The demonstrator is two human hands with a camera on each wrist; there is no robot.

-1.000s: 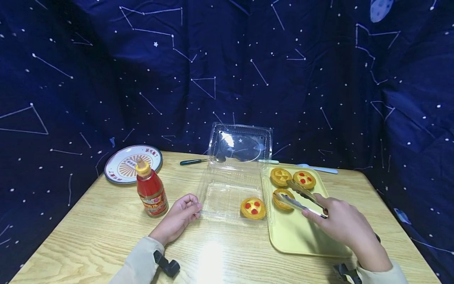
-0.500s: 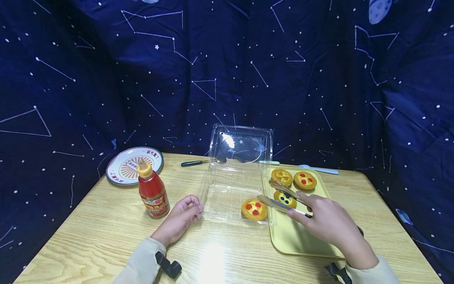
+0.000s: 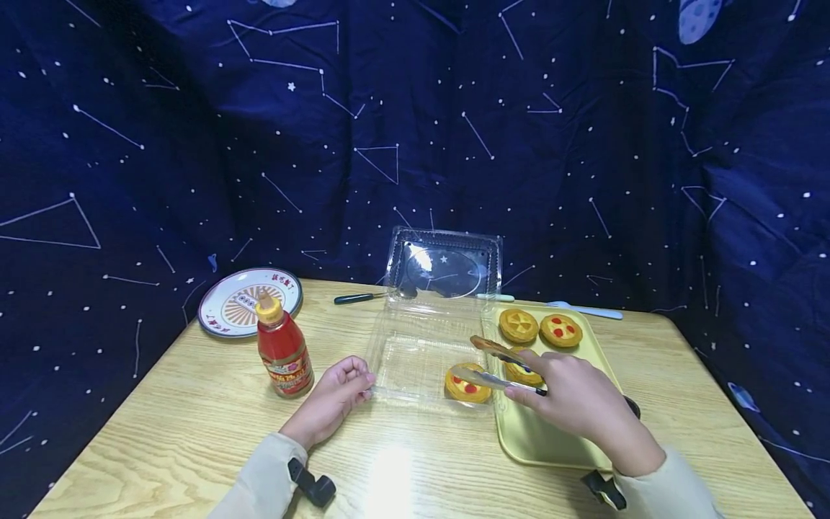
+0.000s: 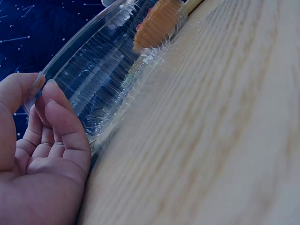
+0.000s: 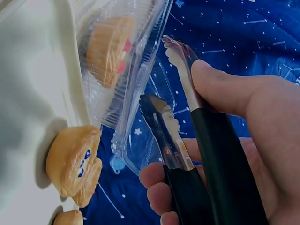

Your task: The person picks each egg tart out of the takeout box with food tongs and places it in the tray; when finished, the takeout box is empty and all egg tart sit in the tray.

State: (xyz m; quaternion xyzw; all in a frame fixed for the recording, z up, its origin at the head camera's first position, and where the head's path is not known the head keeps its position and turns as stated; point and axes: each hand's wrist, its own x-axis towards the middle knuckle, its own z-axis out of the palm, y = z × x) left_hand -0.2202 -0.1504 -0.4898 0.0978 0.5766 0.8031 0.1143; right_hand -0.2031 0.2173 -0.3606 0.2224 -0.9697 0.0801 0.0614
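Observation:
In the head view, my left hand [image 3: 333,395] pinches the near left corner of a clear plastic clamshell box [image 3: 411,360], its lid standing up behind. My right hand [image 3: 573,393] holds metal tongs [image 5: 213,154] by their black handles. The tongs' tips are spread with nothing between them, over the box's right side. One tip overlaps an egg tart with red pieces [image 3: 467,393] inside the box. Just right of the box, a blueberry-topped tart [image 5: 72,161] sits on the pale yellow tray [image 3: 538,436], partly hidden by the tongs and hand in the head view.
At the tray's back lie a tart with a cross-like top [image 3: 519,326] and another red-dotted tart [image 3: 561,331]. A red sauce bottle [image 3: 285,357] stands left, before a patterned plate [image 3: 227,317]. A blue fork [image 3: 593,312] and a dark-handled utensil [image 3: 355,298] lie behind.
The right hand has carried the tongs left, from over the tray's blueberry tart to the box's right side. The left hand keeps its hold on the box corner.

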